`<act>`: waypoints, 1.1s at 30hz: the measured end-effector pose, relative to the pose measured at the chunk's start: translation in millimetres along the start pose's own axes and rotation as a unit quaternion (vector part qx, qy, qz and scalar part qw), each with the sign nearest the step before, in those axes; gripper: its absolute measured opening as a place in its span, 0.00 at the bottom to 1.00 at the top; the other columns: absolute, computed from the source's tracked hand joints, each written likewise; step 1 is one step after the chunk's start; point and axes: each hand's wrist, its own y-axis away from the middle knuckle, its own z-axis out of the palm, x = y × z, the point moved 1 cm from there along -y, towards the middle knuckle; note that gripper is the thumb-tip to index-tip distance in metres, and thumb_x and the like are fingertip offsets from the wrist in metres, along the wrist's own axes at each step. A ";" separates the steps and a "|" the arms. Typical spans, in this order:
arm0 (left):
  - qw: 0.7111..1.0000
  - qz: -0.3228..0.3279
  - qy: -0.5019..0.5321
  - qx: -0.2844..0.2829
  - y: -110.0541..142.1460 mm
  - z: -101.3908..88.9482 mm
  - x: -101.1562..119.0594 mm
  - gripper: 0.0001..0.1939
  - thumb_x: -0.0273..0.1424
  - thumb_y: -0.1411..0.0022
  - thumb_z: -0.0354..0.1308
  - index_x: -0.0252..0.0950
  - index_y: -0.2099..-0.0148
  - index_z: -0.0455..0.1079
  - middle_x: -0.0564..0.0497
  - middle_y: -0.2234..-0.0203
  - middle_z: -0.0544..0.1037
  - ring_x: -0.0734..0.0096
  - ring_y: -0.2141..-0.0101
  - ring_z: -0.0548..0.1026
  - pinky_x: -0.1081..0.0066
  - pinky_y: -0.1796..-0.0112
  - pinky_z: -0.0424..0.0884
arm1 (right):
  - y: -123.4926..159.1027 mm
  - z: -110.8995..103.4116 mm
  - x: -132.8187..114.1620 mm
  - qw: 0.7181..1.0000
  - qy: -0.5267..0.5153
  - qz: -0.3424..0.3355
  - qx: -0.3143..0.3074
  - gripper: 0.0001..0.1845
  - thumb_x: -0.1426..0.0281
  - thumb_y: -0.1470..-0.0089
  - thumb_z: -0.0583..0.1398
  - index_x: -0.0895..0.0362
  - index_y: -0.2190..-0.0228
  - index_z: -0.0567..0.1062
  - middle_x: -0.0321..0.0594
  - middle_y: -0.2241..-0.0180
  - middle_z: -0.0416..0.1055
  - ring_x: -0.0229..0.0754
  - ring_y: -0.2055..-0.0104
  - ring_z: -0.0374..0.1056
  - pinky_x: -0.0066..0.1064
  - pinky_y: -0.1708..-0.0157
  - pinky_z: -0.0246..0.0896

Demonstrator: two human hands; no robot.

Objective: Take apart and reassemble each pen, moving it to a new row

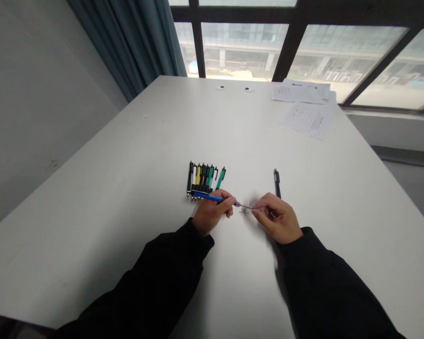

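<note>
My left hand (212, 213) is closed around a blue pen (209, 197), held level just above the white table (127, 197) with its tip pointing right. My right hand (278, 217) pinches a thin piece at the pen's tip (246, 207), perhaps a refill or spring; it is too small to name. Both sleeves are black. A row of several pens (202, 179) in black, yellow and green lies side by side just behind my left hand. One black pen (277, 182) lies alone behind my right hand.
Printed paper sheets (305, 106) lie at the far right of the table near the window. Two small round discs (233, 88) sit at the far edge. A blue curtain (134, 42) hangs at the left. A grey wall runs along the left.
</note>
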 end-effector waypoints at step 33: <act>0.985 0.020 0.158 0.069 -4.2 -4.2 10.0 0.10 0.33 0.44 0.62 0.32 0.71 0.67 0.51 0.75 0.77 0.82 0.81 0.65 0.77 0.79 0.57 | 1.3 -5.0 5.4 0.977 0.174 -0.028 -0.123 0.04 0.77 0.50 0.59 0.57 0.72 0.75 0.40 0.72 0.67 0.40 0.71 0.64 0.31 0.70 0.60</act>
